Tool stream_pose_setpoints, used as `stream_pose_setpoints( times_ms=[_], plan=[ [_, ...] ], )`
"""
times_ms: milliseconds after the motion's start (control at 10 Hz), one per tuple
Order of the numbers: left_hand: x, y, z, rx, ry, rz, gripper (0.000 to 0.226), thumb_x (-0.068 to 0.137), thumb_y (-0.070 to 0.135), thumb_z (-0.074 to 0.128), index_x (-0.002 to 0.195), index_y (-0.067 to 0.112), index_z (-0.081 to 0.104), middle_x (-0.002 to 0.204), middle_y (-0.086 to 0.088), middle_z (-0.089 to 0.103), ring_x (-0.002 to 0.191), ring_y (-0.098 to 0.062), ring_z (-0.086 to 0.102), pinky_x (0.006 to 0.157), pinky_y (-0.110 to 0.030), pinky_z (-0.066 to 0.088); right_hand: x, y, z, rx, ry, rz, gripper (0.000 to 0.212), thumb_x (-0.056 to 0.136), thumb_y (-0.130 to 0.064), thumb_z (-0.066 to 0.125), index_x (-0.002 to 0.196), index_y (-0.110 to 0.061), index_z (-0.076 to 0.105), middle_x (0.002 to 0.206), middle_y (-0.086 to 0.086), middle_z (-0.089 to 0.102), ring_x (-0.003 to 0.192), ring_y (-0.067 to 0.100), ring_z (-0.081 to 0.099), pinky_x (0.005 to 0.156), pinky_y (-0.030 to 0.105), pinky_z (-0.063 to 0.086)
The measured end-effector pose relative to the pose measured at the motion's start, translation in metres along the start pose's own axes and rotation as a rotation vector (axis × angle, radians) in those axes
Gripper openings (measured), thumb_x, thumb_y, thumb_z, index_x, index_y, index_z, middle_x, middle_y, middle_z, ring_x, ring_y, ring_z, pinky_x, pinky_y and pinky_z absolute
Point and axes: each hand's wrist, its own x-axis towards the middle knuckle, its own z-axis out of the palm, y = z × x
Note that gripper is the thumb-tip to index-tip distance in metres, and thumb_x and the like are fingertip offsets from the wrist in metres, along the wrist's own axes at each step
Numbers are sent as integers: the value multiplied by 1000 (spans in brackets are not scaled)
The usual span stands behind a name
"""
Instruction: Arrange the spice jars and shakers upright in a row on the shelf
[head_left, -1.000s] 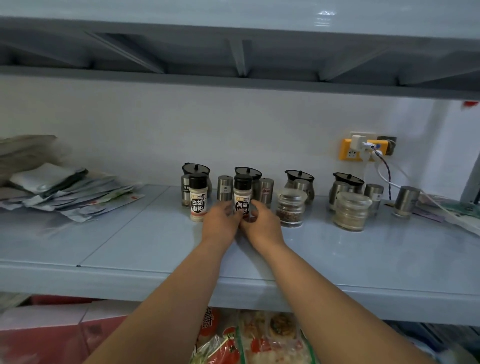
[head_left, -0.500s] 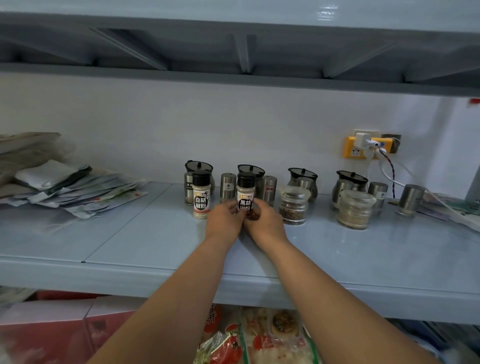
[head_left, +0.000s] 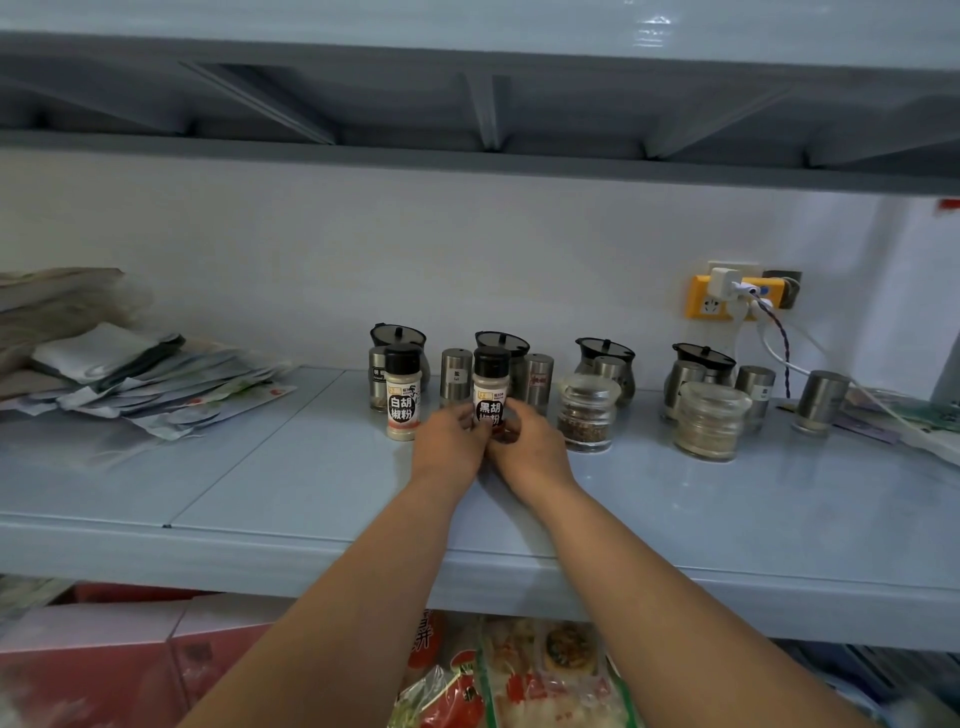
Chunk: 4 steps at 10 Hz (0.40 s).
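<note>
A black pepper shaker (head_left: 490, 387) with a black cap stands upright on the pale blue shelf (head_left: 291, 483). My left hand (head_left: 451, 441) and my right hand (head_left: 527, 446) both grip its lower part from either side. A white pepper shaker (head_left: 402, 395) stands upright just to the left, untouched. To the right stand a glass jar of dark spice (head_left: 588, 413) and a glass jar of pale spice (head_left: 710, 421). Behind them, several steel shakers (head_left: 456, 375) and black-lidded pots (head_left: 605, 358) line the wall.
A heap of packets and papers (head_left: 130, 379) covers the shelf's left end. A yellow wall socket (head_left: 719, 299) with cables hangs at the right, above a lone steel shaker (head_left: 821, 400). The upper shelf (head_left: 478, 104) is close overhead. Food packs (head_left: 509, 675) lie below.
Both hands have stayed on the black pepper shaker, with only slight finger shifts. The view has drifted a little; nothing else on the shelf moved.
</note>
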Motion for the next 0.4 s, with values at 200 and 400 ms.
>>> stream_pose_setpoints(
  times_ms=[200,400],
  plan=[
    [1,0,0,34,41,1,35,88,12,59,123,4,59,124,-15,63,117,-25,57,97,-30,44,2,2,2,-18,25,-30,36,80,-8,62,115,-15,62,106,7,69,96,22,64,70,21,40],
    [-1,2,0,32,26,-6,31,89,11,59,119,4,62,121,-15,64,115,-25,58,96,-29,44,3,3,3,-17,43,-39,33,80,-9,63,113,-12,62,106,7,70,94,21,64,67,19,37]
  ],
)
